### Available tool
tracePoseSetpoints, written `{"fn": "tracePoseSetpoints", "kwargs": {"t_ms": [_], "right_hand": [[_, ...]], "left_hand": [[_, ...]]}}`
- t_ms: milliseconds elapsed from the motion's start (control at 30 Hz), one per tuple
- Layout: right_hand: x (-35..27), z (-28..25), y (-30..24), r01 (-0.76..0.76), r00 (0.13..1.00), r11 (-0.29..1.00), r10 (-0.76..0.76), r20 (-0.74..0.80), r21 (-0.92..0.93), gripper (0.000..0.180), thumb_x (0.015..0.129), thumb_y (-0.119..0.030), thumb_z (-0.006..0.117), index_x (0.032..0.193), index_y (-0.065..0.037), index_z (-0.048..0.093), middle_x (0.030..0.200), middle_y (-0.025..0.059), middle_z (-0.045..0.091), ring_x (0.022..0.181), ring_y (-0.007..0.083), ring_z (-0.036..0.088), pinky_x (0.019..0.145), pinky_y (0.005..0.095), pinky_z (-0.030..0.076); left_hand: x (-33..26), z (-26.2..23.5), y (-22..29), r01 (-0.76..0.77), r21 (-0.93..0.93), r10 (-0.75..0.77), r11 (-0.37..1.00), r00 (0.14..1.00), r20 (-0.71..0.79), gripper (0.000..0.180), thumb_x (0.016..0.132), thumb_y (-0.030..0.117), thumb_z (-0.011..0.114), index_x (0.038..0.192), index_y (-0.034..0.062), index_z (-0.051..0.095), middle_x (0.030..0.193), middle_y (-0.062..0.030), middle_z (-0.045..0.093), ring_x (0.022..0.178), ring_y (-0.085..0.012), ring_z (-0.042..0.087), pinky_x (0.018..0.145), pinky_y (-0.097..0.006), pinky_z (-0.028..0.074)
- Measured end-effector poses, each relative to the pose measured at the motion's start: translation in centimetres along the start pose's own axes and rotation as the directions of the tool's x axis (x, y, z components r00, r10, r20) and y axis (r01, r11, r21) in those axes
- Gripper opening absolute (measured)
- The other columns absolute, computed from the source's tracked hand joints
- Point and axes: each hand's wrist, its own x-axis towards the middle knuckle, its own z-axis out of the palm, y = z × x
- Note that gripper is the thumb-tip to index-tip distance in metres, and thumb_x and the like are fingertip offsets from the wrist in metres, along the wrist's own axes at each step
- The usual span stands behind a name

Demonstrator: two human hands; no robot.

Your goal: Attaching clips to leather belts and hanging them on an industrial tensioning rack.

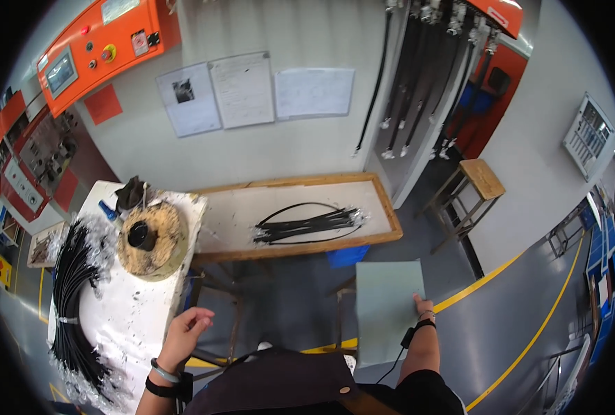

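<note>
My left hand (193,326) hangs beside the right edge of the white worktable (131,315), its fingers loosely bent and nothing visible in it. At my right side, my right hand (424,305) grips the right edge of a flat grey-green board (388,311). One digit lies on top of the board; the other fingers are partly hidden at its edge. A bangle and a black strap circle my left wrist. On the worktable lies a tied bundle of black cables (69,297) with clear plastic wrap at both ends. Near it stands a round, tan, worn block (166,252) with a black cup (141,236).
Ahead, a wood-rimmed tray table (238,204) holds more black cables (307,227). Further cables (408,90) hang behind it. A wooden stool (482,178) stands far right. An orange control panel (100,55) juts out upper left. Yellow lines (487,279) cross the grey floor.
</note>
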Motion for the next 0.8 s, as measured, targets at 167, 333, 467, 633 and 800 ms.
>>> {"fn": "tracePoseSetpoints", "kwargs": {"t_ms": [167, 333, 467, 633, 800], "right_hand": [[-1.0, -1.2, -3.5, 0.002, 0.979, 0.998, -0.014, 0.206, 0.056, 0.083, 0.066, -0.056, 0.068, 0.115, 0.01, 0.052, 0.116, 0.0258, 0.055, 0.113, 0.036, 0.05, 0.093, 0.0396, 0.04], [3.3, -0.3, -1.5, -0.097, 0.972, 0.966, 0.04, 0.23, 0.24, 0.082, 0.067, -0.054, 0.069, 0.115, 0.01, 0.052, 0.115, 0.0239, 0.056, 0.11, 0.035, 0.052, 0.092, 0.0383, 0.04], [6.6, -3.8, -3.6, -0.174, 0.93, 0.972, 0.11, 0.35, 0.157, 0.079, 0.063, -0.048, 0.076, 0.112, 0.011, 0.054, 0.109, 0.0181, 0.06, 0.097, 0.029, 0.057, 0.082, 0.0368, 0.045], [15.5, -4.7, -1.6, -0.071, 0.981, 0.977, 0.032, 0.191, 0.202, 0.078, 0.067, -0.046, 0.074, 0.114, 0.012, 0.051, 0.115, 0.0211, 0.057, 0.105, 0.0312, 0.055, 0.09, 0.0363, 0.042], [20.0, -7.6, -0.8, 0.118, 0.906, 0.867, -0.294, 0.305, 0.485, 0.052, 0.071, -0.037, 0.068, 0.098, 0.007, 0.061, 0.085, 0.012, 0.063, 0.079, 0.0229, 0.059, 0.072, 0.0357, 0.047]], "left_hand": [[-1.1, 5.1, -0.9, -0.015, -0.084, 0.013, 0.996, 1.0, -0.023, 0.014, 0.087, 0.005, 0.054, 0.097, -0.0006, 0.06, 0.077, -0.003, 0.06, 0.071, -0.0085, 0.055, 0.067, -0.021, 0.044], [-2.3, 13.1, -0.1, 0.099, -0.131, -0.106, 0.986, 0.993, -0.051, 0.015, 0.086, 0.006, 0.054, 0.097, -0.0014, 0.06, 0.077, -0.0031, 0.061, 0.071, -0.0081, 0.054, 0.068, -0.021, 0.044], [-3.7, 17.7, 2.2, 0.101, -0.22, -0.126, 0.97, 0.986, -0.106, 0.015, 0.088, 0.005, 0.052, 0.098, -0.0018, 0.06, 0.079, -0.0044, 0.061, 0.072, -0.0085, 0.055, 0.068, -0.02, 0.044], [-4.9, 19.0, 3.7, 0.131, -0.192, -0.163, 0.973, 0.973, -0.161, 0.016, 0.089, 0.009, 0.053, 0.1, -0.0012, 0.06, 0.08, -0.0035, 0.061, 0.075, -0.0085, 0.056, 0.069, -0.022, 0.046], [-7.0, 15.9, 2.6, 0.04, -0.109, -0.066, 0.993, 0.967, -0.246, 0.025, 0.091, 0.025, 0.054, 0.099, 0.0023, 0.061, 0.079, -0.0004, 0.059, 0.07, -0.0059, 0.053, 0.064, -0.021, 0.046]]}}
